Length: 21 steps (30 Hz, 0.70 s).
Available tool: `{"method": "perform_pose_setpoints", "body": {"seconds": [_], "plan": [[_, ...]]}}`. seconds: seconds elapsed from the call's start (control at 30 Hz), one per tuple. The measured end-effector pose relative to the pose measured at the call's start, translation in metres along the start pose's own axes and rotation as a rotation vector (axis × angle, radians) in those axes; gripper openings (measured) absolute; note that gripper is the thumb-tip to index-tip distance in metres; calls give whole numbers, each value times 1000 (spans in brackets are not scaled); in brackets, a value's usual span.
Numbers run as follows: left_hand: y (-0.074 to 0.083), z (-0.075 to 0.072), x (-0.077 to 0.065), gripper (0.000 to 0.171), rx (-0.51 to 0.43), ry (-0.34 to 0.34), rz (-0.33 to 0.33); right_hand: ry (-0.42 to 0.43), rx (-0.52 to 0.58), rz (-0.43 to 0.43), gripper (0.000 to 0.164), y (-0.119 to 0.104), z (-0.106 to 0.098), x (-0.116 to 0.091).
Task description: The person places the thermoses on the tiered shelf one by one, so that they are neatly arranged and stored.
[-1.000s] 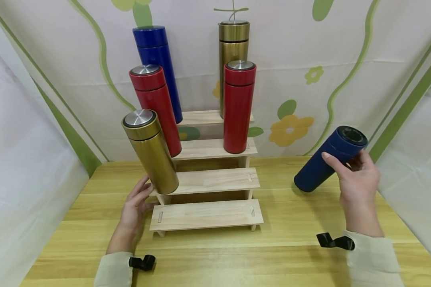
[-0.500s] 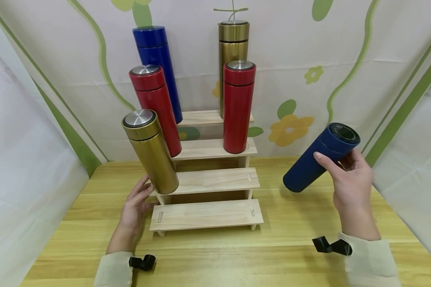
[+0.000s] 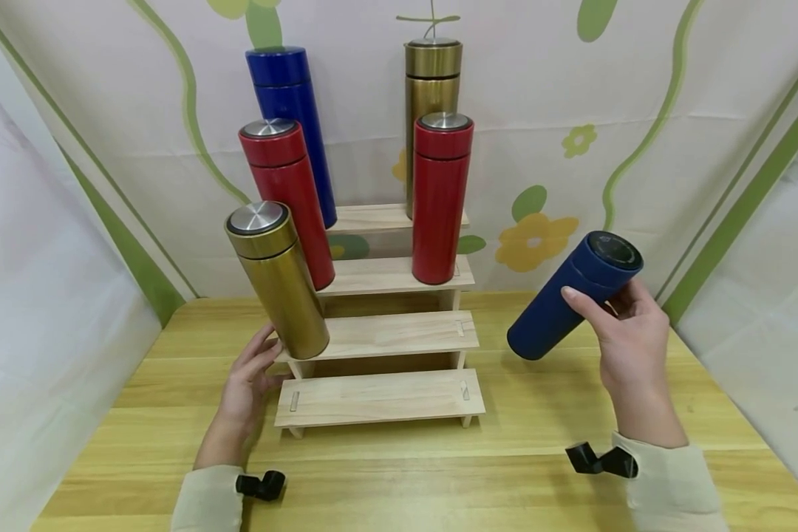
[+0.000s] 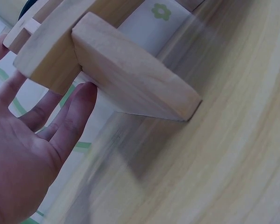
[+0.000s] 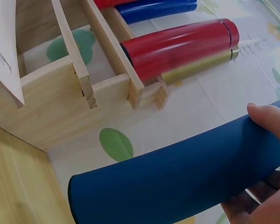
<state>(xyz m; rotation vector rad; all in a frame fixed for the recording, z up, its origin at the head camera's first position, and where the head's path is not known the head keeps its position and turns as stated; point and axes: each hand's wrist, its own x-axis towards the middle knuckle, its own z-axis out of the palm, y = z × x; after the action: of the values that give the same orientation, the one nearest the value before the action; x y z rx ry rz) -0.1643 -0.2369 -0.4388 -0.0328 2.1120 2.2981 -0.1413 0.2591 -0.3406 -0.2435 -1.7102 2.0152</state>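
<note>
In the head view my right hand (image 3: 635,340) grips a dark blue thermos flask (image 3: 568,303) near its lid, thumb on the near side. The flask tilts, lid up to the right, off the table, right of a stepped wooden stand (image 3: 379,399). Its smooth body (image 5: 168,182) fills the lower right wrist view. My left hand (image 3: 246,384) rests against the left end of the stand, below a gold flask (image 3: 279,288). In the left wrist view its extended fingers (image 4: 70,126) touch the edges of the stand's steps.
Two red flasks (image 3: 442,199) stand on the second step from the top. On the top step are a bright blue flask (image 3: 286,96) and another gold flask (image 3: 432,89). A patterned curtain (image 3: 539,96) hangs behind the wooden table (image 3: 399,488).
My right hand has moved left with the dark blue flask, closer to the stand. The left hand and the flasks on the stand have stayed in place.
</note>
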Motion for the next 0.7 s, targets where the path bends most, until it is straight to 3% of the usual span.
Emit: {"method": "perform_pose_setpoints", "body": {"seconds": [0.7], "plan": [[-2,-1,0,53,-2,-9,18,-50,25,-37,69,1,4,-4]]}}
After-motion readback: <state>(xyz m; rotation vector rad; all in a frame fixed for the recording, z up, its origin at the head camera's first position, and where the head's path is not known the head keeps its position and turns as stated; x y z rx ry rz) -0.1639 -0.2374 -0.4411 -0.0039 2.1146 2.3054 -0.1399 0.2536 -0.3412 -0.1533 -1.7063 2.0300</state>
